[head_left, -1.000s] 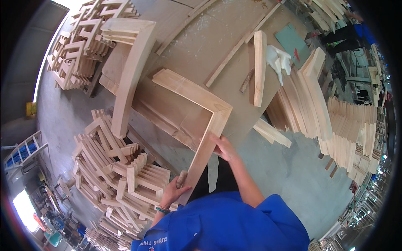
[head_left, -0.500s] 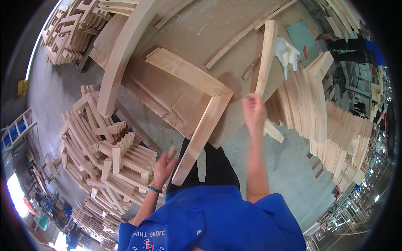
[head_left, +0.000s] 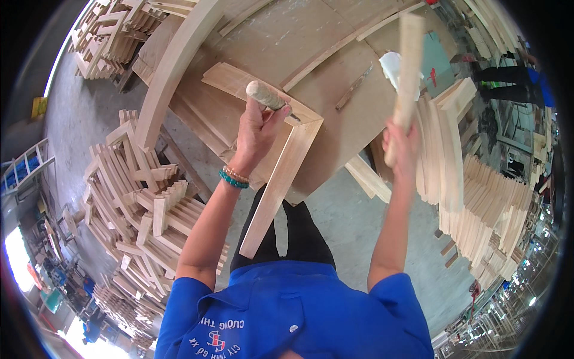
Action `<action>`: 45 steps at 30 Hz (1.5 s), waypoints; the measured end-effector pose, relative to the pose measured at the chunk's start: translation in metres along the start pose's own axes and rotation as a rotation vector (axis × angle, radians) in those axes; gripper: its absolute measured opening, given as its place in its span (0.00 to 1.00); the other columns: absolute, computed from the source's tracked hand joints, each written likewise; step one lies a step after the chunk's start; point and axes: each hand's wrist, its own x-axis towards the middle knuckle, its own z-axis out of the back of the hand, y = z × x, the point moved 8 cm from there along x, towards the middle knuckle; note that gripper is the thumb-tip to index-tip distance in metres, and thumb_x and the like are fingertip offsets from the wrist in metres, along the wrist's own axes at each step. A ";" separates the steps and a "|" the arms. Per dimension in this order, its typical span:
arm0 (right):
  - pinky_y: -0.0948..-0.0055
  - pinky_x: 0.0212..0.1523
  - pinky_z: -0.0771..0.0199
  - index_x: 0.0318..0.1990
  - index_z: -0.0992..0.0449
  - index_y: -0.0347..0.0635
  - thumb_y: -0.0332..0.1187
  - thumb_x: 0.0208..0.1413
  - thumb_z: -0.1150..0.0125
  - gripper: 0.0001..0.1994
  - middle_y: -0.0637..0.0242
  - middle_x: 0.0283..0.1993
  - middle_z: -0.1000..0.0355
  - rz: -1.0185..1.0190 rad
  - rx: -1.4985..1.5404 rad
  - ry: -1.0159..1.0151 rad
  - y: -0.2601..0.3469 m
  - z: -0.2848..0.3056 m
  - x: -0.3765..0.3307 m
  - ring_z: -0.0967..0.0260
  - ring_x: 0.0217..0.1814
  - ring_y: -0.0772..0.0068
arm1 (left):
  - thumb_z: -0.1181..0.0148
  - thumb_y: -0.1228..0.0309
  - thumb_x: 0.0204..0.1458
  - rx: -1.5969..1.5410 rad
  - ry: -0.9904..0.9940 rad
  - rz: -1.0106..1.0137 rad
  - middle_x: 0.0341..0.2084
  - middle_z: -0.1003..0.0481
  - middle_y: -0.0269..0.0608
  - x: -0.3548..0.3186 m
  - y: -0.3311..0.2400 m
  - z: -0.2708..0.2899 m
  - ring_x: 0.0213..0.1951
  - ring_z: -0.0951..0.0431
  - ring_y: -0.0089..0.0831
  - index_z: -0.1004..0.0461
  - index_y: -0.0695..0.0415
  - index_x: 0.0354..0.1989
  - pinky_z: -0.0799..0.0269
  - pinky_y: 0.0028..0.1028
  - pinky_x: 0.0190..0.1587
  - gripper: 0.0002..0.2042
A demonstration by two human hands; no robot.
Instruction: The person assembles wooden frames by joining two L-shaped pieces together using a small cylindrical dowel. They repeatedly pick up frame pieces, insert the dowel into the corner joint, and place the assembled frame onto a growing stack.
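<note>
- Bench (head_left: pixel 305 36) topped in flat brown sheeting, scuffed with pale marks; its near edge runs slantwise, and the lower left side looks creased like cardboard.
- Frame (head_left: pixel 284 170), two pale boards joined at a mitred corner: one board lies on the bench, the other reaches past the near edge to the person's dark trousers.
- Left hand (head_left: pixel 254 137): fingers closed around the lower handle of a chisel (head_left: pixel 263 93), its metal tip at the frame's corner; whether it touches the wood I cannot tell.
- Right hand (head_left: pixel 402 146): fingers wrapped tightly around the lower end of a wooden club (head_left: pixel 409 66), raised upright and slightly blurred, to the right of the frame.
- Farther over the bench lie a long strip (head_left: pixel 320 64), a short stick (head_left: pixel 354 88), a crumpled white thing (head_left: pixel 390 64) partly behind the club, and a green sheet (head_left: pixel 439 60) with something red on it.
- At the bench's left, a thick beam (head_left: pixel 170 81) slants across.
- Grey floor (head_left: pixel 341 233) shows below; joined pieces form a left stack (head_left: pixel 119 173), curved ones a right stack (head_left: pixel 439 155).
- Around the room: a white rack (head_left: pixel 27 164) at far left, a bright opening (head_left: pixel 18 257) below it, and another person (head_left: pixel 508 84) at upper right.
</note>
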 end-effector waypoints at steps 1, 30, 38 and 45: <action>0.78 0.17 0.36 0.48 0.38 0.38 0.29 0.49 0.39 0.20 0.65 0.31 0.33 0.029 0.014 -0.057 0.017 0.009 -0.019 0.36 0.22 0.81 | 0.46 0.79 0.58 0.071 0.008 0.002 0.45 0.27 0.38 0.003 0.001 -0.004 0.48 0.28 0.22 0.41 0.57 0.53 0.29 0.24 0.48 0.17; 0.71 0.35 0.30 0.67 0.40 0.57 0.29 0.51 0.37 0.34 0.60 0.44 0.27 0.402 -1.065 0.410 0.100 -0.039 -0.124 0.29 0.36 0.65 | 0.38 0.65 0.52 0.674 0.220 -0.164 0.30 0.25 0.50 -0.002 -0.026 -0.070 0.34 0.22 0.48 0.36 0.56 0.47 0.28 0.38 0.35 0.18; 0.73 0.62 0.42 0.71 0.56 0.40 0.24 0.54 0.42 0.39 0.58 0.73 0.54 0.256 -0.325 0.017 0.137 -0.005 -0.137 0.46 0.67 0.67 | 0.42 0.69 0.59 -0.376 -0.628 0.135 0.43 0.24 0.35 -0.032 0.048 0.032 0.42 0.23 0.25 0.39 0.50 0.50 0.25 0.22 0.38 0.15; 0.73 0.64 0.44 0.72 0.57 0.42 0.22 0.55 0.44 0.39 0.59 0.73 0.53 0.218 -0.276 0.057 0.111 -0.002 -0.152 0.49 0.70 0.69 | 0.42 0.70 0.57 -0.032 -0.286 -0.014 0.37 0.23 0.38 -0.012 0.008 0.004 0.38 0.23 0.24 0.38 0.58 0.46 0.28 0.26 0.38 0.13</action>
